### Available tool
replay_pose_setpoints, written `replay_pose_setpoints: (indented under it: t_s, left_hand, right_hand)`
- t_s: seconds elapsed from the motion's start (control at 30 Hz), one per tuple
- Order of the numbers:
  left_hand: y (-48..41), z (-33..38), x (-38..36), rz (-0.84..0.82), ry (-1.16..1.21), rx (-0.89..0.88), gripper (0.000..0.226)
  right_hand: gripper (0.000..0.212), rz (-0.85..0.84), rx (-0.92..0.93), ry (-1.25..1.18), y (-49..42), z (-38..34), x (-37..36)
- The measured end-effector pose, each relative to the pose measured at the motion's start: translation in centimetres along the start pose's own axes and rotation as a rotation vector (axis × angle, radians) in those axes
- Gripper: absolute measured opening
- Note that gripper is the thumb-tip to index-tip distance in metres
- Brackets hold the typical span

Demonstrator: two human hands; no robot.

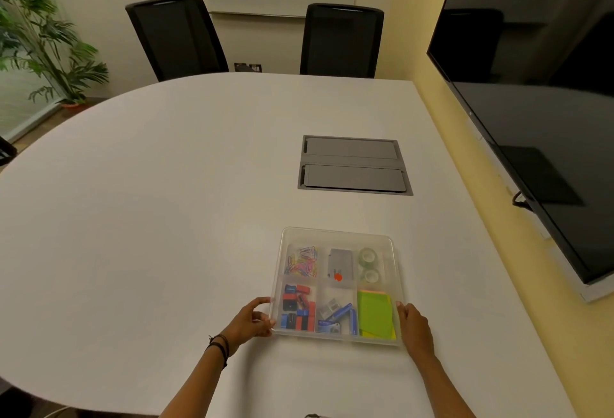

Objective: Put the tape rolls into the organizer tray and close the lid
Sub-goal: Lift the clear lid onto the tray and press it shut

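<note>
A clear plastic organizer tray [337, 232] lies on the white table with its clear lid lying flat over it. Two tape rolls [368, 265] sit one behind the other in the far right compartment. Other compartments hold paper clips, a grey item, red and blue pieces, a blue stapler and green sticky notes. My left hand [254, 319] grips the tray's near left corner. At the near right side, my right hand [413, 326] presses against the tray's edge.
A grey cable hatch [354, 165] is set into the white table [149, 201] beyond the tray. Two black chairs [342, 39] stand at the far edge. A large dark screen [538, 92] hangs on the right wall. A potted plant [43, 35] stands far left.
</note>
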State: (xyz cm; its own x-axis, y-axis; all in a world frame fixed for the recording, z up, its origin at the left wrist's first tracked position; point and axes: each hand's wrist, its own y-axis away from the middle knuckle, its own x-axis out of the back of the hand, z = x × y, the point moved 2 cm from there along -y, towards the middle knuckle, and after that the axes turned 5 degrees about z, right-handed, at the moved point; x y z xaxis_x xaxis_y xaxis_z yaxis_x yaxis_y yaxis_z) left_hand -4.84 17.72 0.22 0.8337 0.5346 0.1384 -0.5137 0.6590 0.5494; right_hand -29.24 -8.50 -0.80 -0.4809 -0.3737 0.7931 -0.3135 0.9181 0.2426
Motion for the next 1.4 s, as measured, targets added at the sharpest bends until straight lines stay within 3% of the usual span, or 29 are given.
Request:
replay_pose_setpoints:
  t_s: [0.3,0.47,0.53,0.63,0.73,0.87,0.93,1.0,1.2,1.37,1.4]
  left_hand:
    - [0.3,0.6,0.2,-0.059,-0.064,0.015,0.060]
    - [-0.1,1.1,0.2,-0.119,-0.194,0.110,0.086]
    - [-0.6,1.6,0.0,-0.082,-0.403,0.076,0.101]
    - [-1.3,2.9,-1.0,0.061,-0.960,-0.185,0.125]
    - [-2.1,3.4,-3.4,0.001,-1.190,-0.364,0.127]
    - [-3.2,3.3,-5.6,-0.062,-1.199,-0.428,0.122]
    - [-3.1,3.6,-5.6,0.100,-1.312,-0.512,0.133]
    - [-2.6,4.1,-5.5,0.121,-1.438,-0.448,0.145]
    - [-2.9,4.3,-5.1,0.037,-1.388,-0.349,0.150]
    - [-2.6,4.3,-5.5,0.066,-1.407,-0.406,0.148]
    - [-2.6,4.4,-5.4,0.070,-1.409,-0.419,0.149]
  right_hand:
    - [0.032,0.019,-0.012,-0.007,1.1,-0.4,-0.4]
    - [0.032,0.005,-0.013,-0.012,1.2,-0.3,-0.1]
    - [0.033,-0.005,-0.032,-0.030,1.3,-0.3,0.0]
    - [0.032,-0.002,-0.028,-0.020,1.5,-0.2,0.1]
    - [0.031,0.003,-0.017,-0.001,1.7,-0.1,0.1]
    - [0.031,0.004,-0.020,-0.004,1.7,-0.1,0.3]
    - [0.033,0.011,-0.016,-0.018,1.7,-0.1,0.3]
    - [0.033,0.017,-0.005,-0.009,1.7,-0.1,0.3]
    - [0.029,0.044,0.042,0.082,1.6,0.0,0.1]
    - [0.014,0.187,0.122,0.240,1.5,-0.9,-0.1]
    - [0.021,0.217,0.137,0.253,1.4,-1.4,-0.1]
